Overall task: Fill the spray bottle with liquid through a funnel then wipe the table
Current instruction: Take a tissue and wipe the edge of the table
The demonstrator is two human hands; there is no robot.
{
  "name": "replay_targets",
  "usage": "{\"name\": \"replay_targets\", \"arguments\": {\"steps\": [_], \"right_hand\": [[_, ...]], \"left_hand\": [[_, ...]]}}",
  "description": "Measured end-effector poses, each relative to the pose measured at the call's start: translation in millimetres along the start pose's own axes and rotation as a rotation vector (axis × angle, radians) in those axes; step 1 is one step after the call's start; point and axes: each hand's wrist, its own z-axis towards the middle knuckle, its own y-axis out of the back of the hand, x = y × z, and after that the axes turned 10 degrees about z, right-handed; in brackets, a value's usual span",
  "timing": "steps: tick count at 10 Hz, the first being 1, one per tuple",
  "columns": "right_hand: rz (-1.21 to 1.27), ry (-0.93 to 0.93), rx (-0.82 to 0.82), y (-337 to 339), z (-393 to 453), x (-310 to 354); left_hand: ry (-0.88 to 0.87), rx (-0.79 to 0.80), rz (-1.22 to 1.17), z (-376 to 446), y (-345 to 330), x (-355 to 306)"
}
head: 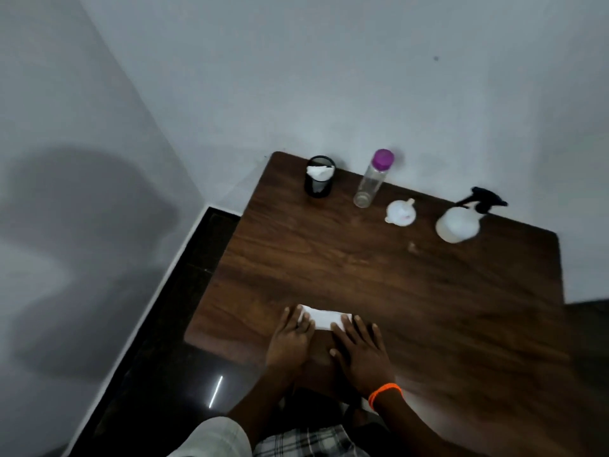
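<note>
Head view, white folded tissue (322, 317) flat on table (395, 285), both hands pressing

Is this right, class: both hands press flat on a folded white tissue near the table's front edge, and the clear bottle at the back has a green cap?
One thing is wrong: the head view shows the clear bottle has a purple cap, not green. The left hand and right hand do press flat on the folded white tissue near the table front edge.

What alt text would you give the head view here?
Both hands, left hand and right hand, press flat on a white tissue at the near edge of a wooden table. Along the far edge stand a black cup of tissues, a clear bottle, a white funnel and a spray bottle.
</note>
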Motion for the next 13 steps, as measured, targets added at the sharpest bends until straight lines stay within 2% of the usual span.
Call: {"name": "replay_targets", "arguments": {"steps": [2,4,5,6,7,8,9,10,11,12,13], "right_hand": [[0.118,-0.223,-0.072,4.1,-41.5,-37.9],[0.173,-0.379,-0.168,10.9,-48.1,-60.9],[0.325,-0.455,-0.291,20.8,-41.6,-58.5],[0.586,-0.605,-0.396,32.7,-29.9,-51.7],[0.742,-0.616,-0.459,40.1,-14.8,-38.9],[0.79,-0.626,-0.44,41.7,-3.1,-30.3],[0.817,-0.648,-0.427,42.8,3.6,-28.1],[0.845,-0.646,-0.376,45.8,7.6,-28.3],[0.947,-0.698,-0.372,42.9,14.2,-27.1],[1.243,-0.686,-0.429,35.4,24.5,-15.0],[1.503,-0.735,-0.452,36.4,32.3,-1.8]], "left_hand": [[-0.223,-0.02,0.129,33.6,21.5,-47.0],[-0.322,0.002,0.215,57.7,41.2,-86.7],[-0.334,-0.201,0.203,62.0,44.1,-86.5],[-0.093,-0.236,-0.141,55.6,37.8,-80.6],[0.11,-0.007,-0.531,79.3,14.7,-87.2],[0.309,-0.316,-0.696,96.0,-19.0,-102.4],[-0.003,0.223,-0.766,35.0,106.6,-81.0],[0.113,0.105,-0.662,63.1,97.6,-97.0],[0.124,0.023,-0.745,69.3,89.3,-93.6],[0.143,0.046,-0.844,68.2,86.8,-90.9],[0.243,0.097,-1.05,73.0,89.1,-89.9]]}}
